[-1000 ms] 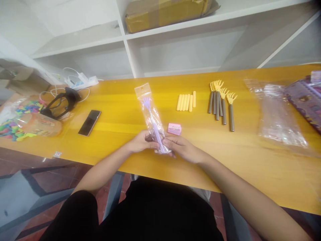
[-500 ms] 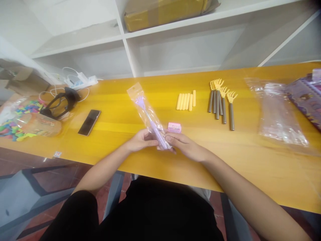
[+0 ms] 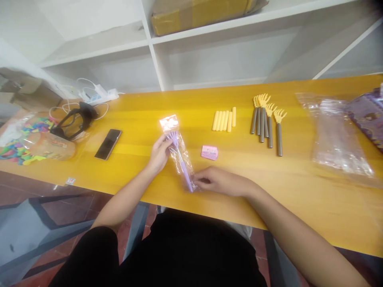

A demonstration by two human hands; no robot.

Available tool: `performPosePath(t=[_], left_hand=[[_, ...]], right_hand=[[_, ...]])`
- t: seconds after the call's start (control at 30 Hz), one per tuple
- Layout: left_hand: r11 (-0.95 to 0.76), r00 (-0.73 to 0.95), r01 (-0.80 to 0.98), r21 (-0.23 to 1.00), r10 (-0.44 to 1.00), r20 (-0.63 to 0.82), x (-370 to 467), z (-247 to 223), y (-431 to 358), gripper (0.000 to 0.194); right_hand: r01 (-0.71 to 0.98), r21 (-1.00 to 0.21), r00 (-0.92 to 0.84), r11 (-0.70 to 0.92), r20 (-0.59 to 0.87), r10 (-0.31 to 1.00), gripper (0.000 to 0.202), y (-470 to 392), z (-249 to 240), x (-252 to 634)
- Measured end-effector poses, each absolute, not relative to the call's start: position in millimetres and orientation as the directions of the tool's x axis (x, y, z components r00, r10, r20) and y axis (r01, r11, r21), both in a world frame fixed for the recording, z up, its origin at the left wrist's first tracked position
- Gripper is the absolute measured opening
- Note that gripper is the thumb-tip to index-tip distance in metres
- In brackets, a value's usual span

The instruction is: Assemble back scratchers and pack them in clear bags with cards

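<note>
A purple hand-shaped scratcher (image 3: pixel 184 171) lies inside a clear plastic bag (image 3: pixel 169 123) near the front middle of the table. My left hand (image 3: pixel 159 154) pinches the bag beside the purple claw end. At the handle end, my right hand (image 3: pixel 214 180) has its thumb and fingers together on the bag's lower edge. Pink cards (image 3: pixel 209 152) lie just beyond my right hand. Farther back are several yellow tubes (image 3: pixel 223 120) in a row, and to their right several yellow claw heads with dark grey handles (image 3: pixel 279 137).
Clear plastic bags (image 3: pixel 338 139) and a purple patterned package (image 3: pixel 368 115) are at the right. On the left lie a phone (image 3: pixel 108 144), a black strapped object (image 3: pixel 74 121), a power strip (image 3: pixel 103 97), and a plastic jar (image 3: pixel 52 146) by colourful pieces. White shelves (image 3: pixel 239 30) stand behind.
My left hand has moved up along the bag to the claw end. The bagged scratcher has come down nearer the table's front edge, and my right hand has shifted slightly lower.
</note>
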State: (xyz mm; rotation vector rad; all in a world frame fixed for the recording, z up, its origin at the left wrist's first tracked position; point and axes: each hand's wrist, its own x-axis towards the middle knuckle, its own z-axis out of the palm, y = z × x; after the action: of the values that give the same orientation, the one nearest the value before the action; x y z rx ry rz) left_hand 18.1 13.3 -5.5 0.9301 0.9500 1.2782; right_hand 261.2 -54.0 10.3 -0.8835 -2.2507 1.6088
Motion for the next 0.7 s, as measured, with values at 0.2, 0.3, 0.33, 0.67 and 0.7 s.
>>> performPosePath(t=[0.2,0.3,0.33,0.67,0.7], left_hand=[[-0.045,0.022,-0.261,0.964,0.998,0.052,8.5,-7.4,20.2,0.032],[-0.049,-0.002,-0.241,0.969,0.999,0.050,8.3,-13.4,21.2,0.036],[-0.051,-0.007,-0.230,0.972,0.999,0.050,8.3,-15.4,21.7,0.037],[-0.051,0.088,-0.044,0.998,0.995,0.055,11.2,-21.8,16.4,0.040],[-0.043,0.105,-0.025,0.999,0.993,0.045,12.2,-21.5,15.0,0.039]], right_hand=[[0.396,-0.903,-0.836,0.167,-0.279,0.472,0.027,-53.1,17.1,263.7],[0.403,-0.903,-0.855,0.152,-0.312,0.414,0.023,-52.7,20.6,266.3],[0.413,-0.899,-0.855,0.149,-0.327,0.402,0.023,-52.7,21.5,267.2],[0.458,-0.877,-0.694,0.146,-0.251,0.675,0.036,-51.3,16.5,268.8],[0.443,-0.885,-0.641,0.143,-0.201,0.741,0.035,-50.8,12.5,266.7]])
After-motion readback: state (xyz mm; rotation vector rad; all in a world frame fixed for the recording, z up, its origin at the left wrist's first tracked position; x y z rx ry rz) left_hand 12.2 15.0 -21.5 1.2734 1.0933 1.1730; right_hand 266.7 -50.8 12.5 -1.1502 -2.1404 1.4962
